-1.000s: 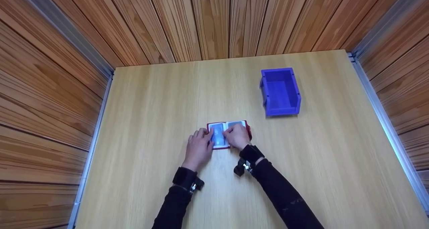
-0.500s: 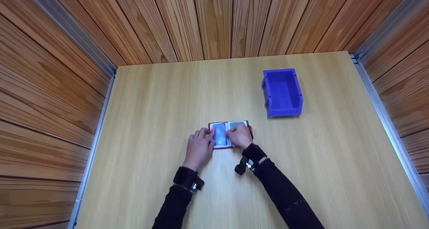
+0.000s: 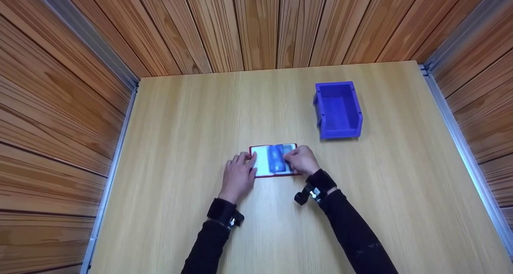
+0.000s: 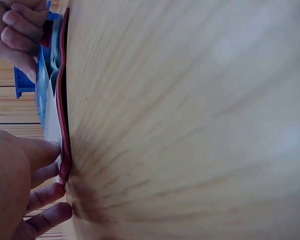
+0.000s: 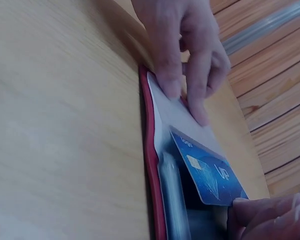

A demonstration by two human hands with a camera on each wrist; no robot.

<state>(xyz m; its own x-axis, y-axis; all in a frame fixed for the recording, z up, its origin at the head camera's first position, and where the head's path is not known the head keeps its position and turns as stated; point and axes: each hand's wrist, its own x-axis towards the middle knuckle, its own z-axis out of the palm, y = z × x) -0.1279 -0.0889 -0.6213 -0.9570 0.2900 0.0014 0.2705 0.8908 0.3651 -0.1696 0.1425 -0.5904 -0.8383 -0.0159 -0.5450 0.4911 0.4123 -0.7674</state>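
Observation:
An open red card holder (image 3: 261, 164) with a white left page and clear sleeves on the right lies on the table. My right hand (image 3: 303, 161) pinches the right edge of a blue bank-style card (image 5: 210, 172), marked VIP and bearing a gold chip. The card is tilted above the holder, its far side near the fold. My left hand (image 3: 237, 178) presses the outer edge of the left page. In the left wrist view, the thumb lies on the page and the other fingertips reach the cover's edge (image 4: 64, 100). Part of the right side is hidden behind my right hand.
A blue plastic bin (image 3: 338, 110) stands at the back right of the wooden table (image 3: 192, 121). Wood-plank walls (image 3: 256, 29) and metal rails (image 3: 467, 162) border the tabletop.
My right hand has moved right, drawing the blue card off the left page toward the fold and baring the white page. The left hand has stayed in place.

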